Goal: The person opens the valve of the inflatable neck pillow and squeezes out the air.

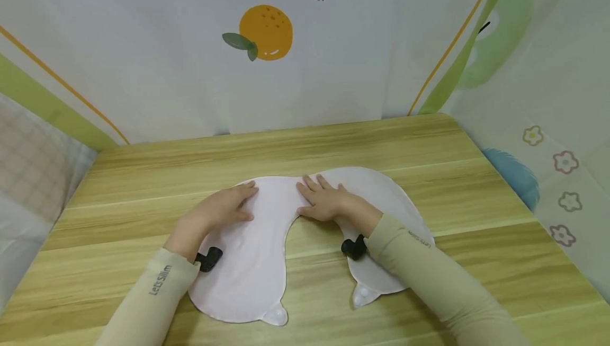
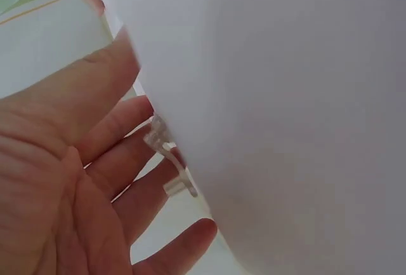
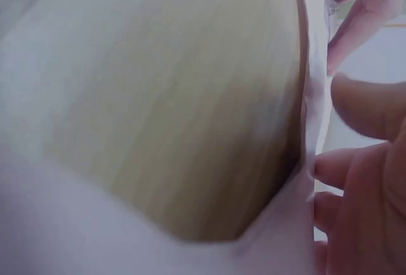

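Note:
A pale pink baby bib, curved like a wide horseshoe, lies on the wooden table with its opening towards me. Small tabs with snap buttons end both its arms. My left hand rests on the upper left part, fingers extended. On the narrow middle, my right hand presses down with its fingers spread. In the left wrist view the pale cloth fills the right side, and a small clear plastic piece shows by the fingers. Past the bib's edge, the right wrist view shows wood grain.
The wood-grain table runs back to a white curtain printed with an orange. Another printed cloth hangs along the right edge. Black wrist cameras sit under both wrists, over the bib.

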`<state>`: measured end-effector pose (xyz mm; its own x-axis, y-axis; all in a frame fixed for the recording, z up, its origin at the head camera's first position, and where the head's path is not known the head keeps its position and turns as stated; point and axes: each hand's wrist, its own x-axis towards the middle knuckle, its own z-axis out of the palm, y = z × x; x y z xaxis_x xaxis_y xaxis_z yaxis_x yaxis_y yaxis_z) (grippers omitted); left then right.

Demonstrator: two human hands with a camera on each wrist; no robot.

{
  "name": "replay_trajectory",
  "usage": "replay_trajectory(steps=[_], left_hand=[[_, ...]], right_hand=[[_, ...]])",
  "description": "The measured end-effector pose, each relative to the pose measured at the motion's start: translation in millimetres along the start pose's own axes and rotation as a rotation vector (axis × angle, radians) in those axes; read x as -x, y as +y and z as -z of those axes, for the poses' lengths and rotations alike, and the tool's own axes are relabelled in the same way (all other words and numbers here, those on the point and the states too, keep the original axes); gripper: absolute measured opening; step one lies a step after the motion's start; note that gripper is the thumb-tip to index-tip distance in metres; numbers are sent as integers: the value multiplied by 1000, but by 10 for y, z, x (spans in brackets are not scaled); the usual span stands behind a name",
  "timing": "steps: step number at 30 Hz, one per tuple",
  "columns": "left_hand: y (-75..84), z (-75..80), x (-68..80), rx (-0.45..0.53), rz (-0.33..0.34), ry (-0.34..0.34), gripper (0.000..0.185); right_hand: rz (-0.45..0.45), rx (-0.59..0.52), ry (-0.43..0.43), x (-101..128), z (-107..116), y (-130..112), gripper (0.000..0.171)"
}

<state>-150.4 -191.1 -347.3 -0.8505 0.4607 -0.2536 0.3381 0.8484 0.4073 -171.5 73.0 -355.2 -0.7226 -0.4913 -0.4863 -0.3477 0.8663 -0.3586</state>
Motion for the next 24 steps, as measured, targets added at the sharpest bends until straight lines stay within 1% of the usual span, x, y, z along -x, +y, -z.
replay_trajectory(steps=[4,9,14,18,21,22,24], left_hand=[[4,13,20,4,10,3,66],[11,18,30,-2,18,0,67],[7,13,28,-6,23,10,67],[14,15,37,5,18,19,66],[14,15,32,-1,-1,26,65],[9,13,27,-5,-5,27,65],[-2,11,17,-25,-30,33,61]], right_hand=[[-20,-11,2,43,5,46,71],[-36,-22,-6,94,9,84,73],[-55,-31,-9,123,14,118,73],[-83,-38,-10,155,23,161,70],[-99,-48,-9,206,49,178,66],[-88,-48,-2,226,63,183,65],[-38,-43,25,274,102,190,60]])
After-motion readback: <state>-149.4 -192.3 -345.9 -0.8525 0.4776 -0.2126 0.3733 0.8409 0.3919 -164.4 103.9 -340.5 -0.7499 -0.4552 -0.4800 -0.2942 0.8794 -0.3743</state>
